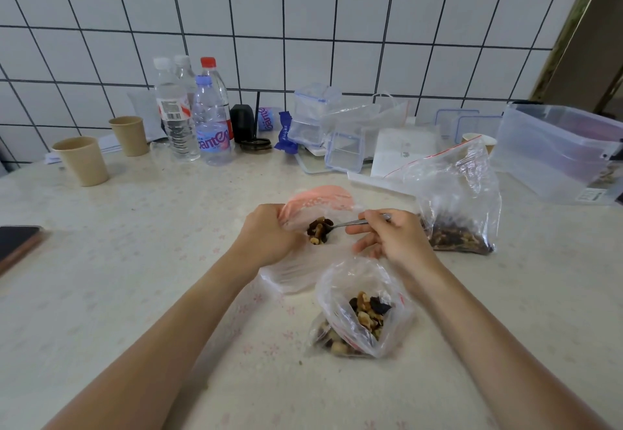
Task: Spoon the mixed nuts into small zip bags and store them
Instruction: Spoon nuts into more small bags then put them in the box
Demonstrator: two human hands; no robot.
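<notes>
White tiles with dark grout back your pale flower-print desk (pixel 141 261). Your left hand (pixel 266 237) grips the rim of a small zip bag (pixel 296 271), holding its mouth up. Your right hand (pixel 391 234) pinches a metal spoon (pixel 350 223) heaped with mixed nuts (pixel 319 230) at that mouth. Just in front, a second small bag (pixel 357 315) sits partly filled. To the right, the large zip bag (pixel 455 200) of nuts stands open. Water bottles (pixel 192 116) and paper cups (pixel 84 160) stand at the far edge
</notes>
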